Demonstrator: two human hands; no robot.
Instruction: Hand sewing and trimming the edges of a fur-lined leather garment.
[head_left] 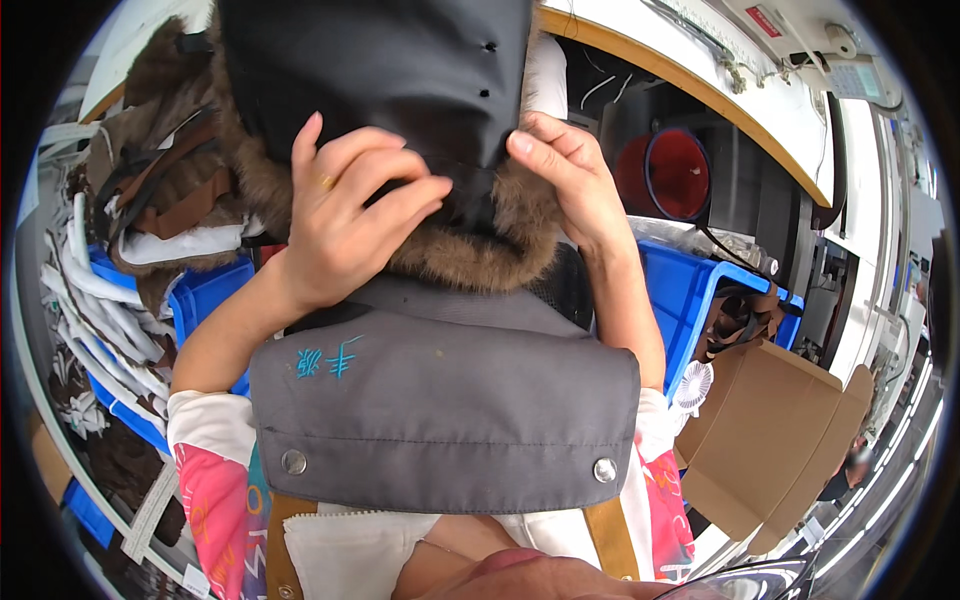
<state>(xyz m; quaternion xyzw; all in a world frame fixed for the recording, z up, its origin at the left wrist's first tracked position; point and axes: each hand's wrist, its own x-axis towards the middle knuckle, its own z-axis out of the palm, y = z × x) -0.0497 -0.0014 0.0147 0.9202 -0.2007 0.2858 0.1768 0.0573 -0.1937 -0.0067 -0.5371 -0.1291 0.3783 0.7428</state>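
Observation:
A black, leather-like piece with brown fur trim [380, 70], seemingly a fur hat, stands before my chest and reaches past the top of the picture. Two small dark holes mark its smooth face. My right hand [570, 175] grips its right edge, thumb on the black side and fingers behind in the fur. Over the lower part, my left hand [360, 210] is bent with fingertips pinched together near the middle seam. Whatever lies in that pinch is too small or hidden to name. Its little finger sticks up and a ring sits on one finger.
To the left, blue crates [205, 300] hold stacked white and brown pieces [110, 300]. At right stand another blue crate [680, 290], a red bucket [680, 175], an open cardboard box [760, 440] and a small white fan [692, 385]. A wood-edged worktable [700, 75] runs behind.

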